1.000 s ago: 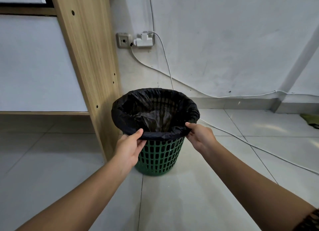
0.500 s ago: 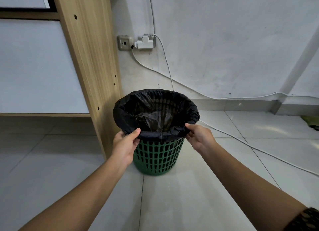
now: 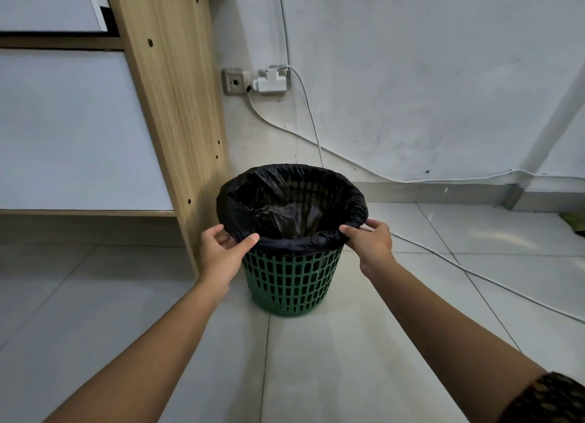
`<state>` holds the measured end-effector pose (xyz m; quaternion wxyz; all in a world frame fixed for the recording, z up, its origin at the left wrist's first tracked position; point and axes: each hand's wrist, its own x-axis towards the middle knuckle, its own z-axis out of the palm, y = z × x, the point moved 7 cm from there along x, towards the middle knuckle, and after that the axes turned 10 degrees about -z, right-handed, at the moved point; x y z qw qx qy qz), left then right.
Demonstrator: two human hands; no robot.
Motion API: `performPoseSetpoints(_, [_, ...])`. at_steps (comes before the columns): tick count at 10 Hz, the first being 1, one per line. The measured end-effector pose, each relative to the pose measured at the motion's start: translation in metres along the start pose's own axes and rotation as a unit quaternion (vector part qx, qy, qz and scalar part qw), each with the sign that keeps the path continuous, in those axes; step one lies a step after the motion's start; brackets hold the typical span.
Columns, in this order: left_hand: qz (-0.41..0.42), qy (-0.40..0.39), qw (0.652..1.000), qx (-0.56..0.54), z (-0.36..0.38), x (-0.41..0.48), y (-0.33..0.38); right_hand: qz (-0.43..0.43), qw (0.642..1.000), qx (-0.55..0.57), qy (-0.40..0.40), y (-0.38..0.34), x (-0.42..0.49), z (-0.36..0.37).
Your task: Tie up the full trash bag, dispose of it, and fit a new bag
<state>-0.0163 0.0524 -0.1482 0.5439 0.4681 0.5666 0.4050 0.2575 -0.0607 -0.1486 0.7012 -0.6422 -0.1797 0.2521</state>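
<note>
A green slotted plastic bin (image 3: 292, 283) stands on the tiled floor. A black trash bag (image 3: 294, 198) lines it, its edge folded over the rim all round. My left hand (image 3: 221, 251) pinches the folded bag edge at the near left of the rim, thumb on top. At the near right of the rim my right hand (image 3: 368, 242) grips the bag edge, thumb and fingers curled round it. The bag hangs loose and crumpled inside the bin.
A wooden furniture panel (image 3: 171, 106) rises just left of the bin. Behind it on the wall are a socket (image 3: 235, 82) and a white adapter (image 3: 272, 81). A white cable (image 3: 474, 274) trails across the floor to the right.
My left hand has shifted left along the rim and now pinches the bag edge with the thumb over it. My right hand has slid a little outward on the right side.
</note>
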Motion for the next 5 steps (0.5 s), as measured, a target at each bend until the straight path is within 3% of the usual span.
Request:
performPoseSetpoints(1, [0.087, 0.037, 0.987, 0.133, -0.007, -0.004, 0.015, -0.077, 0.985, -0.152, -0.009, -0.016, -0.002, -0.004])
performPoseSetpoints(3, [0.227, 0.012, 0.910, 0.348, 0.001, -0.011, 0.048, -0.207, 0.898, -0.381, -0.080, -0.044, -0.003, 0.001])
performPoseSetpoints(5, [0.219, -0.038, 0.859, 0.462, 0.016, -0.030, 0.102, -0.193, 0.841, -0.480, -0.162, -0.087, -0.017, 0.017])
